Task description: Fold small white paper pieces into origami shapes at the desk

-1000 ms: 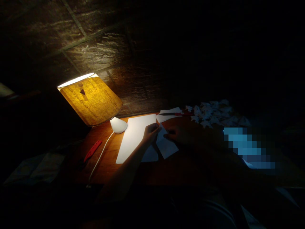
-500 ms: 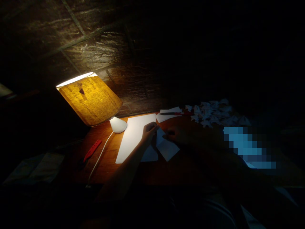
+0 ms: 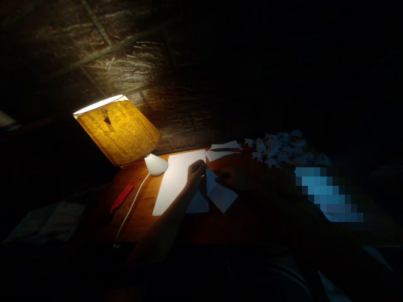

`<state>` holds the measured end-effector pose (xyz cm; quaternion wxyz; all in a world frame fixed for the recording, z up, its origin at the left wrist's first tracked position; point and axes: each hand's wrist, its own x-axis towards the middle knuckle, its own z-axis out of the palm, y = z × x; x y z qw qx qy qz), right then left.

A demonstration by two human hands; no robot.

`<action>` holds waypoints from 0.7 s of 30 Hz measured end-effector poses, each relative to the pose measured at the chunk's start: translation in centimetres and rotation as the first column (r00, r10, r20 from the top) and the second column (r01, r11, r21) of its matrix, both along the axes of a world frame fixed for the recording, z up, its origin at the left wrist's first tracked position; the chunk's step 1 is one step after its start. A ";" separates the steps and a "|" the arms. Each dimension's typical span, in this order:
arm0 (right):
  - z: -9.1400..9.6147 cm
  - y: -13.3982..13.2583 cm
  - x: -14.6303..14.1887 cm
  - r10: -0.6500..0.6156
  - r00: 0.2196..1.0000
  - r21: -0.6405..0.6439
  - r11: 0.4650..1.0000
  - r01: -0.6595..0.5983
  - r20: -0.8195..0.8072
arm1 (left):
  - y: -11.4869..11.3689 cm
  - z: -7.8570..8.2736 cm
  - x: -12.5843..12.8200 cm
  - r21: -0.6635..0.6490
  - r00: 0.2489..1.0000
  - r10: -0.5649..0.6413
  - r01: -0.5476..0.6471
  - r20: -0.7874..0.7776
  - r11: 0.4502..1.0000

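Note:
A creased piece of white paper [image 3: 222, 196] is held between my hands, tilted above the table. My left hand [image 3: 196, 171] pinches its upper left edge, fingers closed. On its right side my right hand [image 3: 231, 178] grips the edge with thumb and fingers; deep shadow hides much of this hand. Beneath my left hand and forearm lie larger white sheets [image 3: 179, 176], lit by the lamp. The far corner of the held paper is covered by my fingers.
A lit table lamp [image 3: 156, 165] stands at the left, its white cord [image 3: 134, 209] trailing forward. Beside the cord lies a red-handled tool [image 3: 122, 198]. Behind my hands are paper pieces [image 3: 222, 154] under a dark-bladed knife [image 3: 228, 149], and many folded paper shapes [image 3: 280, 147]. A blurred-out bright object [image 3: 324, 193] lies right.
The lower corner of the held paper has shifted slightly right. My left hand has moved a touch left; both hands keep their hold.

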<state>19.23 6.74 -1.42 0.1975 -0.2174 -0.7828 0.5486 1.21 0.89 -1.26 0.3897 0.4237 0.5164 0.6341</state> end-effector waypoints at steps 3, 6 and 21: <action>0.1 0.0 0.0 0.016 1.000 0.000 1.000 -0.016 -0.013 | 0.0 0.2 0.0 -0.005 1.000 -0.002 0.002 -0.012 1.000; 0.0 0.0 0.0 0.008 1.000 -0.040 0.999 -0.009 -0.012 | 0.0 0.0 0.1 -0.003 0.999 0.019 -0.019 -0.028 1.000; 0.3 -0.1 0.1 -0.035 0.999 -0.064 0.997 0.034 -0.011 | 0.0 -0.1 0.1 0.048 0.995 0.044 -0.040 -0.089 0.998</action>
